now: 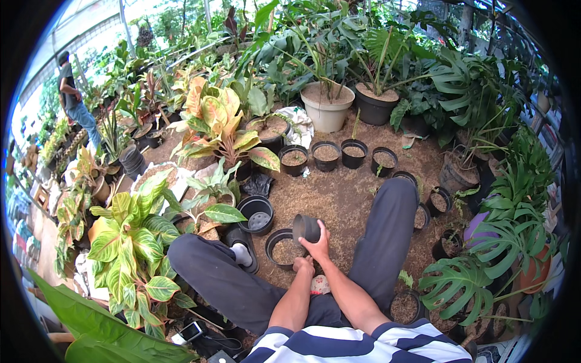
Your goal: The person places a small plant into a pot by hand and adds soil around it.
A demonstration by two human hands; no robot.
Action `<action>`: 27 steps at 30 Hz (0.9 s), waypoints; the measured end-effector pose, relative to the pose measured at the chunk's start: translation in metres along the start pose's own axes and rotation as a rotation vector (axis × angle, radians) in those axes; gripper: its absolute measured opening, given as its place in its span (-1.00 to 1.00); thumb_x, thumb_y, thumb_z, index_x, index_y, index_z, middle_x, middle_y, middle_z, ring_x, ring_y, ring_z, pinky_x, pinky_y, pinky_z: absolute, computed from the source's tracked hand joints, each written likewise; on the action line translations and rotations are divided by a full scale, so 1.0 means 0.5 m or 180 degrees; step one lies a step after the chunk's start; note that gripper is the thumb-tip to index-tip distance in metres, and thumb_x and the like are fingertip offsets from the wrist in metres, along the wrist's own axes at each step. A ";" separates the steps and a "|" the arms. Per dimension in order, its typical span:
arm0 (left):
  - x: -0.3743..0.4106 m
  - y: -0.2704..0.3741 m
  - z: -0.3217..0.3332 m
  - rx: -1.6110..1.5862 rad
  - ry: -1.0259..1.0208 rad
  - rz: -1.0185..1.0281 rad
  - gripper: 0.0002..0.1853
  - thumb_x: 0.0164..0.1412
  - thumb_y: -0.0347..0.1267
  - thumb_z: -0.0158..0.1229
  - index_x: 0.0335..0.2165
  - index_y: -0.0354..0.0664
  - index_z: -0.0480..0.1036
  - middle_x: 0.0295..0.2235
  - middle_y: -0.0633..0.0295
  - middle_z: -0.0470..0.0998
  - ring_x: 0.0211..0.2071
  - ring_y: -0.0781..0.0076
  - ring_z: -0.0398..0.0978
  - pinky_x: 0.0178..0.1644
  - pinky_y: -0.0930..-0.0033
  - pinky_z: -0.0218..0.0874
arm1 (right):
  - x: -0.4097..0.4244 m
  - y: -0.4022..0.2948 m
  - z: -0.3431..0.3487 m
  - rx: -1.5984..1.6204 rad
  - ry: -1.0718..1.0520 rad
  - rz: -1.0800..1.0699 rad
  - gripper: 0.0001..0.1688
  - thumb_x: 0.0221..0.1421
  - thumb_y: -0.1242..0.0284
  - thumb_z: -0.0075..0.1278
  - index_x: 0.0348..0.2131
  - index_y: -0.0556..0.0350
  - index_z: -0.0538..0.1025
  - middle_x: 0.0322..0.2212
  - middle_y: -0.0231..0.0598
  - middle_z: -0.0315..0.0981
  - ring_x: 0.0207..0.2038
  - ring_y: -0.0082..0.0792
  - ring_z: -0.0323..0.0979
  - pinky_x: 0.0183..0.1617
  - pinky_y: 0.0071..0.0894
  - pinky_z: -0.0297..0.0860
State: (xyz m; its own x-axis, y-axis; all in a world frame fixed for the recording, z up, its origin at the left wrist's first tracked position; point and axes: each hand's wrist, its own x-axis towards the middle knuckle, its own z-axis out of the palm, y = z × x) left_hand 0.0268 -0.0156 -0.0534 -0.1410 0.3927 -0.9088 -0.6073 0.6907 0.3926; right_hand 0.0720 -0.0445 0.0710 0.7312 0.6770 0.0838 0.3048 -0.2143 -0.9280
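Note:
My right hand point(319, 242) grips a small black plastic plant pot point(306, 228), tilted over the right rim of a larger black pot point(284, 250) that holds brown potting mix. Just below it, my left hand point(304, 265) is at the larger pot's near right edge, its fingers bent; whether it grips the rim or something else is hidden. An open black pot point(256, 215) with a perforated bottom stands behind and to the left. Beyond my knees, several small black pots filled with mix form a curve, among them one pot point(326, 155) at the back.
Potted aglaonemas point(131, 240) crowd the left side, and monstera plants point(458, 281) the right. A white pot point(327, 106) and a large black pot point(376, 103) stand at the back. A stack of black pots point(132, 161) lies left. Another person point(75, 97) stands far left. A small device point(190, 331) lies near my left thigh.

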 end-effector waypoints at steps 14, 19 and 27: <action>-0.174 0.069 -0.018 0.0359 0.1007 0.0506 -0.36 0.34 -0.03 -0.22 -0.42 -0.45 0.51 -0.49 -0.03 0.61 -0.46 0.08 0.55 -0.28 0.16 0.38 | -0.001 0.158 -0.004 -0.0114 0.0888 0.2896 0.30 -0.36 0.14 0.43 0.29 -0.37 0.01 0.23 0.17 -0.11 0.19 0.24 0.14 0.23 0.08 0.23; -0.172 0.075 -0.037 0.1229 0.1086 0.1024 -0.34 0.32 -0.08 -0.27 -0.47 -0.46 0.54 -0.46 -0.04 0.63 -0.34 -0.01 0.56 -0.18 0.04 0.33 | -0.020 0.192 0.045 0.0199 -0.0092 0.3080 0.40 -0.42 0.14 0.47 0.30 -0.19 -0.02 0.24 0.19 -0.11 0.22 0.16 0.11 0.27 0.00 0.20; -0.146 0.081 -0.034 0.0772 0.1195 0.1532 -0.36 0.24 -0.08 -0.28 -0.50 -0.46 0.52 -0.60 -0.02 0.59 -0.48 0.08 0.55 -0.13 0.10 0.31 | -0.007 0.138 0.109 0.0410 -0.0055 0.3470 0.44 -0.42 0.07 0.49 0.29 -0.05 -0.05 0.18 0.22 0.01 0.19 0.11 0.15 0.09 0.06 0.37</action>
State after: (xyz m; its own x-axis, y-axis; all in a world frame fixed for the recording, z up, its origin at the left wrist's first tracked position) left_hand -0.0008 -0.0268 0.0263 -0.6428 0.4838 -0.5939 -0.2210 0.6253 0.7485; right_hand 0.0574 -0.0231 -0.0129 0.5604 0.1788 -0.8087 -0.5668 -0.6291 -0.5319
